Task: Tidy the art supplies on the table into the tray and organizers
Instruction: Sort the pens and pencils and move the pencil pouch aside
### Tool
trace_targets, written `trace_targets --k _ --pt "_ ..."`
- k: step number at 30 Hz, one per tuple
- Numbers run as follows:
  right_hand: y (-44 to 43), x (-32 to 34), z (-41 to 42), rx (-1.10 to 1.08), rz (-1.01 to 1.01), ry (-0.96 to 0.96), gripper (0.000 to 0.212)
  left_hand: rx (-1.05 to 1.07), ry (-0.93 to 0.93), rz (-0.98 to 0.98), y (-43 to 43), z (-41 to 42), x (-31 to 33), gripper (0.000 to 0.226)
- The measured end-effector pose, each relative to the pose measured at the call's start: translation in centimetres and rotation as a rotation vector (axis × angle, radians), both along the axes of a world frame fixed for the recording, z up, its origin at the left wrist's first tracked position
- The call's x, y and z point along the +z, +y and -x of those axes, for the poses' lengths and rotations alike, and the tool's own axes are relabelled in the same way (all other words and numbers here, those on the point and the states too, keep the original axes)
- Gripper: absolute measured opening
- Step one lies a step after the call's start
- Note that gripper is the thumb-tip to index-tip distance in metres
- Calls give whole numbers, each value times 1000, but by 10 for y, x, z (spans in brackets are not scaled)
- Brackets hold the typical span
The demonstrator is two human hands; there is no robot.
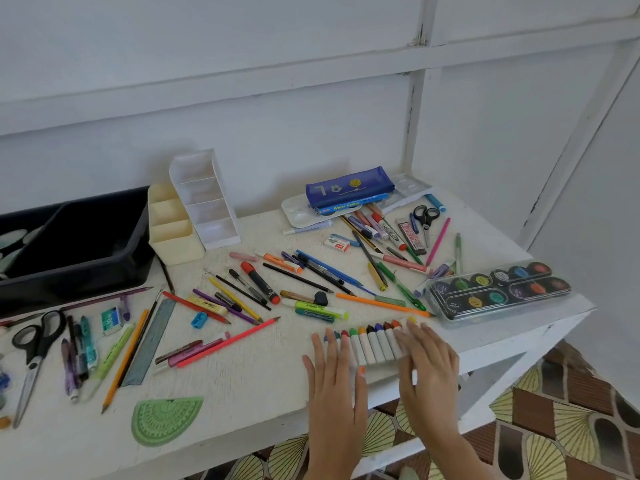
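White-painted wooden table (263, 386): our left hand (334, 368) and right hand (427, 362), fingers spread flat, gripping nothing, gather the row of white-barrelled colour markers (372, 344); next, we judge, close around them.

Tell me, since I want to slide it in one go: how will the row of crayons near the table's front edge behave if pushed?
The row of crayons looks loose, with no visible sleeve, so it would probably break apart. They are round sticks and may roll. Both hands, left hand and right hand, bracket the row, which should help keep it together.

Left hand (335, 370) and right hand (427, 362) lie flat, fingers spread, palms down.
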State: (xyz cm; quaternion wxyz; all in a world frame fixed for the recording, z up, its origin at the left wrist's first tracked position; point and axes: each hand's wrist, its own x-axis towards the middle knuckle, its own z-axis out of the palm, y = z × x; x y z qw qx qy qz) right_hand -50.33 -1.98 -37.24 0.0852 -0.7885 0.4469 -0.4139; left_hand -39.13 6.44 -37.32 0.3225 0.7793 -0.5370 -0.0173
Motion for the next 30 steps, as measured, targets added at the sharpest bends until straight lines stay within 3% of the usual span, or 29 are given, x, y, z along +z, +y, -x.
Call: trace_targets --k 4,12,19,30 --pt "3 -6 0 63 -38 159 46 -15 -198 -71 -4 -2 -3 54" --pt "-11 -3 9 145 -36 294 48 15 -249 -93 -9 -1 -2 56" --pt "-17 -4 9 156 -15 266 48 -74 -293 -29 -27 5 0 51" --pt "-34 -4 12 274 -16 227 48 31 -372 85 -37 8 -4 47"
